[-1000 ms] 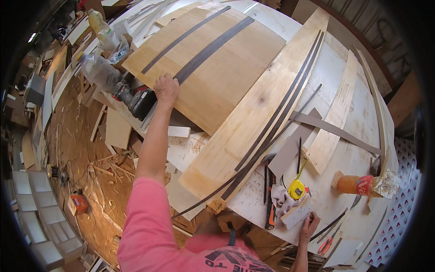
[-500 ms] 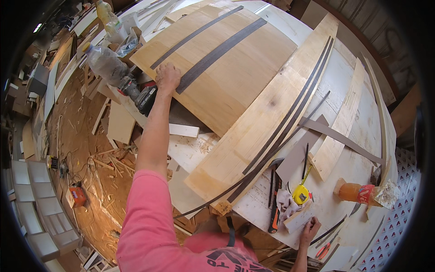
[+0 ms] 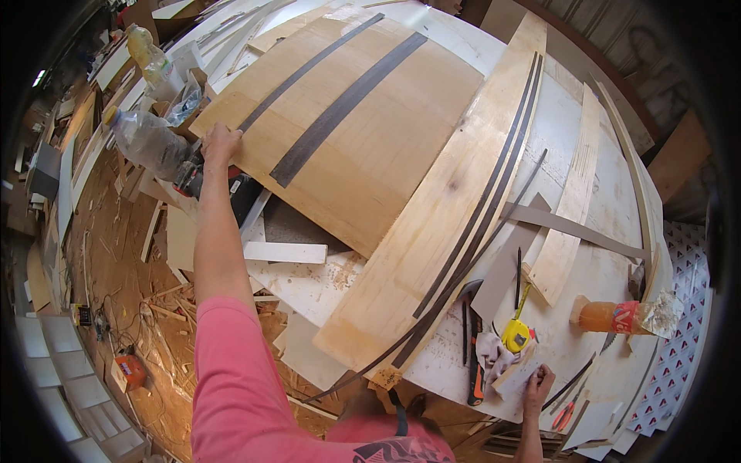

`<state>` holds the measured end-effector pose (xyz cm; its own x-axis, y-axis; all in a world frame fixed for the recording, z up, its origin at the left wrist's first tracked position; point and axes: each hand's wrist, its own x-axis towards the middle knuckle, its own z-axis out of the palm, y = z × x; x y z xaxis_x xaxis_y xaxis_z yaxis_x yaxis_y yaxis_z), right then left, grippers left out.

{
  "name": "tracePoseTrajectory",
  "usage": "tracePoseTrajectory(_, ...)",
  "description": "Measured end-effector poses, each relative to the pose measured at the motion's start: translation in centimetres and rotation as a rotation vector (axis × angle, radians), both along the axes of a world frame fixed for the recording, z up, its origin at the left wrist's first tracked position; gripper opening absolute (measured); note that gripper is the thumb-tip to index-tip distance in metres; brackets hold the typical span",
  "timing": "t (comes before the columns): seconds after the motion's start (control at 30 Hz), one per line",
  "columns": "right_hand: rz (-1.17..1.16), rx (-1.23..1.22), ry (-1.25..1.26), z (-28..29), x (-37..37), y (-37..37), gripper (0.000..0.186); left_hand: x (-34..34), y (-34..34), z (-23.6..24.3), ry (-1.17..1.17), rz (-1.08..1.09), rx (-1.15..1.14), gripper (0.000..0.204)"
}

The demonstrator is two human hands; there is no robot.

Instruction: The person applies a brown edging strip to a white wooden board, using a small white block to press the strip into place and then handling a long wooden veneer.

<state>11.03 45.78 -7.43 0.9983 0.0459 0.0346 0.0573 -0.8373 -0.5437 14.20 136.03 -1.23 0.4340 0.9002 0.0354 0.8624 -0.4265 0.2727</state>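
Note:
My left hand (image 3: 221, 145) is at the near-left edge of a wide plywood panel (image 3: 417, 100), fingers bent and their tips hidden. Below its wrist lies a black-and-red cordless drill (image 3: 243, 197), partly covered by the arm. Two dark strips (image 3: 347, 108) lie across the panel. My right hand (image 3: 539, 386) is curled closed at the bench's near edge, beside a small white board (image 3: 512, 380); whatever its fingers pinch cannot be made out. Close by are a crumpled cloth (image 3: 494, 353), a yellow tape measure (image 3: 519, 336) and a hammer (image 3: 476, 378) with an orange-and-black handle.
A long plank (image 3: 455, 185) with thin dark strips runs beside the panel. Orange-handled pliers or scissors (image 3: 566, 417) and an orange bottle (image 3: 614, 317) lie at right. A clear bottle (image 3: 150, 143) stands at left. Wood scraps cover the floor, near an orange tool (image 3: 131, 370).
My left hand has moved left along the panel's near edge, from between the two strips to beyond the left one. The view has shifted slightly; my right hand stays by the white board.

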Motion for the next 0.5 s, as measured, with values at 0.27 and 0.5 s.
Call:
tracePoseTrajectory(0.27,-0.015,0.009,0.02,0.3,-0.2,0.4,0.035,-0.3,4.2,-1.8,-0.047,-0.184,-0.15,0.032)
tracePoseTrajectory(0.5,-0.01,0.005,0.027,0.3,-0.2,0.7,0.035,-0.5,4.4,-1.2,-0.491,-0.209,-0.406,0.01)
